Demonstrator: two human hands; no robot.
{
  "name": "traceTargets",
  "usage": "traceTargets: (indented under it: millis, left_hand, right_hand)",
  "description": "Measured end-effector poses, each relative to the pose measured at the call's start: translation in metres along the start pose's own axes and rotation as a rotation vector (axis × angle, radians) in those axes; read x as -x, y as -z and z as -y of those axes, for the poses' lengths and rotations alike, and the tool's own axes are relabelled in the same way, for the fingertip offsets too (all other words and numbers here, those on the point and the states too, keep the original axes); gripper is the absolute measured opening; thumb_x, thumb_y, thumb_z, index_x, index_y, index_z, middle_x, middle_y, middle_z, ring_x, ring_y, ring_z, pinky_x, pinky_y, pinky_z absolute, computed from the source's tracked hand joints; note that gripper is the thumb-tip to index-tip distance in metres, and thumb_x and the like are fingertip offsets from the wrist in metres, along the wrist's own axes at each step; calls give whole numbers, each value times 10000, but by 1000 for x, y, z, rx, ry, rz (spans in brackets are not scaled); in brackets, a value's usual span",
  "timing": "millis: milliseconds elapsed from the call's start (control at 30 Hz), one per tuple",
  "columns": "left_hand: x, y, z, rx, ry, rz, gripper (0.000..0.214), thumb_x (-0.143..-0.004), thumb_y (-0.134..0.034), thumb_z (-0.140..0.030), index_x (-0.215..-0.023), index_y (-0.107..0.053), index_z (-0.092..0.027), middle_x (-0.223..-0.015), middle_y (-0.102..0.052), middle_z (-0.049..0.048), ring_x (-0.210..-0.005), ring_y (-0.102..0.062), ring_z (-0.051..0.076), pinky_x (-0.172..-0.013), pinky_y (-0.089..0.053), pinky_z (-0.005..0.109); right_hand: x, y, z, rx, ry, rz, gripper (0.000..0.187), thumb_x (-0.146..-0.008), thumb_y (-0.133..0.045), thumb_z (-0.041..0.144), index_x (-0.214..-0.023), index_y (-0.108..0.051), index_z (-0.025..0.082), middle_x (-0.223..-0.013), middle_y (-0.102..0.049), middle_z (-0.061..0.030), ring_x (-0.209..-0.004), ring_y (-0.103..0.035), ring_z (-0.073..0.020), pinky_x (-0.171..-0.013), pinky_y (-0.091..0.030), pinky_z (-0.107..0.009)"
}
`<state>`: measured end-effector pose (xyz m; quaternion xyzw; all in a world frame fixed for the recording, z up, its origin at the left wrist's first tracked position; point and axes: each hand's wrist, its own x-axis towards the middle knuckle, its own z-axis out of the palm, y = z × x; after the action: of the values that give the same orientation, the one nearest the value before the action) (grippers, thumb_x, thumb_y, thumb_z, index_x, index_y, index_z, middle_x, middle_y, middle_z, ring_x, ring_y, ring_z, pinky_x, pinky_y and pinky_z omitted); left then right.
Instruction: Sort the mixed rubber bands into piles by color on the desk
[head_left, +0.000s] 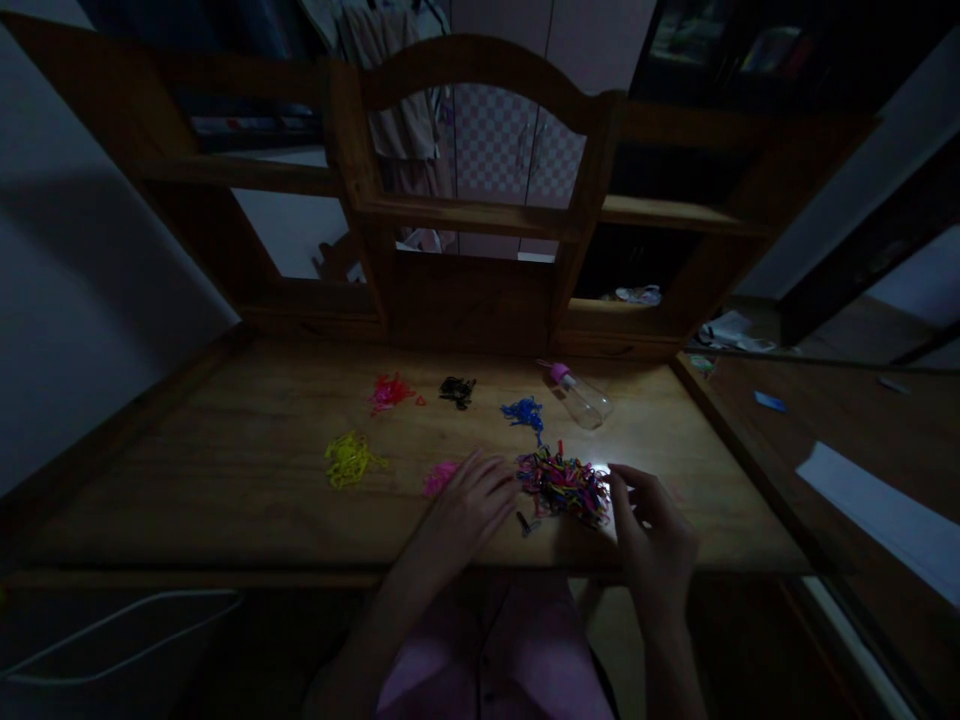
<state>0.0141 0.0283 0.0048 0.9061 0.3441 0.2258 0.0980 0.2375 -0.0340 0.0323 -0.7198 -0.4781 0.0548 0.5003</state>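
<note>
A mixed heap of small, multicoloured elastic bands point(566, 485) lies on the wooden desk between my two hands. My left hand point(476, 495) rests at the heap's left side, fingers stretched out and fairly flat, partly over a pink pile point(440, 478). At the heap's right edge, my right hand point(654, 515) has thumb and forefinger pinched; whatever may be between them is too small and dark to make out. Separate piles show one colour each: yellow point(351, 460), red and pink point(390, 392), black point(457, 391) and blue point(525, 413).
A clear bottle with a pink cap point(581, 395) lies on its side behind the heap. Wooden shelving point(472, 215) rises along the desk's back edge. A lower surface on the right bears a long white sheet point(885, 510) and a blue card point(769, 401).
</note>
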Motion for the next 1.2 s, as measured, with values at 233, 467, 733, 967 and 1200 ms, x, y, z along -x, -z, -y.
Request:
traceTargets:
  millis: [233, 467, 733, 967, 1200]
  left_hand:
    - [0, 0, 12, -58, 91, -3, 142, -952, -469, -223, -982, -608, -223, -991, -594, 38, -1007, -539, 201, -1021, -411, 424]
    - [5, 2, 21, -133, 157, 14, 101, -932, -505, -257, -888, -578, -202, -934, -556, 47, -927, -518, 214, -856, -457, 370]
    - [-1, 13, 27, -153, 228, -73, 94, -883, -578, -276, -827, -574, -201, -909, -552, 54, -928, -504, 236, -869, -436, 398]
    - [-43, -5, 0, -46, 178, -51, 97, -893, -582, -254, -981, -591, -214, -990, -565, 49, -983, -504, 229, -890, -425, 378]
    - [-49, -17, -2, -56, 203, 16, 53, -898, -561, -219, -949, -564, -206, -991, -541, 53, -970, -498, 220, -861, -430, 363]
  right_hand:
    - [9, 6, -8, -36, -50, 36, 234, -875, -599, 393, -972, -701, 207, -785, -666, -27, -652, -572, -142, -540, -423, -217]
    - [8, -6, -7, -40, 17, 118, 194, -883, -593, 354, -980, -694, 219, -804, -671, -12, -607, -548, -124, -565, -428, -228]
    - [7, -6, -17, -100, 11, 16, 189, -881, -603, 330, -988, -691, 202, -879, -679, -42, -686, -585, -142, -605, -444, -235]
    - [-7, -8, -41, -328, -213, -158, 276, -862, -617, 388, -977, -682, 146, -764, -619, -32, -579, -521, -117, -528, -412, -218]
    - [-7, -7, -42, -381, -236, -147, 318, -844, -624, 423, -977, -678, 139, -739, -590, -21, -544, -472, -99, -480, -377, -210]
